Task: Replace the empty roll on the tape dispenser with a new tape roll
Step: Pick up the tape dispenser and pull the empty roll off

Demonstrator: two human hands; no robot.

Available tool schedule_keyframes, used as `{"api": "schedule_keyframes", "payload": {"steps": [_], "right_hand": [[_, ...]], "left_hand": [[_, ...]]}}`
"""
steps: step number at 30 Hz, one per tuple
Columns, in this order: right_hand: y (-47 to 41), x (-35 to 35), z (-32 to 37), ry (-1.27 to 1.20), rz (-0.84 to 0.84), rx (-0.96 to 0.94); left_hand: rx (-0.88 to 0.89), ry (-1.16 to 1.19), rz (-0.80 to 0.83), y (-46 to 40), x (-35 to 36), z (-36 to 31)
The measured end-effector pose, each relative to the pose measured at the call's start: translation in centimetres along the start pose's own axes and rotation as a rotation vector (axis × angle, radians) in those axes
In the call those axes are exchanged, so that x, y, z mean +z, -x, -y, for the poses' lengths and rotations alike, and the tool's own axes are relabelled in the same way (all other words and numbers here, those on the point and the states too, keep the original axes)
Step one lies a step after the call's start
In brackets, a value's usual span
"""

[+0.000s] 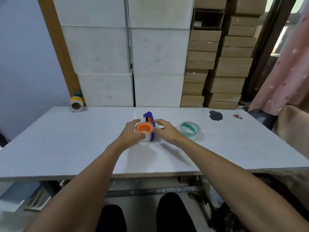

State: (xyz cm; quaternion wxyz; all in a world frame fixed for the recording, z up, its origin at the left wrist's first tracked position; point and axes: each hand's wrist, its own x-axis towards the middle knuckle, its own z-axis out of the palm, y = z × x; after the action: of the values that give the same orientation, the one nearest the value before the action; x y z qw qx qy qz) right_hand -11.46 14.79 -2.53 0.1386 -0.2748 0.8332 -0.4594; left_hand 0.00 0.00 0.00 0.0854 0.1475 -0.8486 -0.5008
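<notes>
A blue tape dispenser (149,116) with an orange hub (144,128) stands mid-table, an empty white roll core (147,137) around the hub. My left hand (132,133) wraps its fingers around that white core from the left. My right hand (164,130) touches the dispenser's blue frame from the right, fingers curled against it. A new clear tape roll with a green core (190,129) lies flat on the table just right of my right hand.
The white table (66,148) carries a yellow-labelled tape roll (76,104) at its back left corner, a dark patch (215,115) and small coloured bits (237,116) at the back right. White and brown boxes (158,52) stack behind. Pink cloth (287,67) hangs at right.
</notes>
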Motion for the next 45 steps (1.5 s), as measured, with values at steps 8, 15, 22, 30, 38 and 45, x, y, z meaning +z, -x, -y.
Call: {"api": "schedule_keyframes", "payload": {"steps": [8,15,22,30,38,45], "right_hand": [[0.5,1.1,-0.1,0.016,-0.023,-0.009],[0.1,0.3,-0.3,0.054,-0.07,-0.023],[0.0,0.1,0.5,0.03,-0.073,-0.017],[-0.8,0.3,1.0,-0.081,-0.101,0.069],[-0.6,-0.1,1.1,-0.458,-0.187,0.156],[0.4,-0.5,1.3,-0.679,-0.208,0.194]], "left_hand": [[-0.047,-0.065,0.016,-1.1,0.7,1.3],[-0.123,-0.147,-0.033,-2.7,1.4,2.7],[-0.063,-0.134,-0.094,-3.4,2.1,2.8],[-0.011,-0.014,-0.159,-4.6,0.9,1.9],[0.121,0.099,-0.144,-5.3,-0.9,-0.6],[0.194,0.111,-0.15,-5.9,-1.8,-2.1]]}}
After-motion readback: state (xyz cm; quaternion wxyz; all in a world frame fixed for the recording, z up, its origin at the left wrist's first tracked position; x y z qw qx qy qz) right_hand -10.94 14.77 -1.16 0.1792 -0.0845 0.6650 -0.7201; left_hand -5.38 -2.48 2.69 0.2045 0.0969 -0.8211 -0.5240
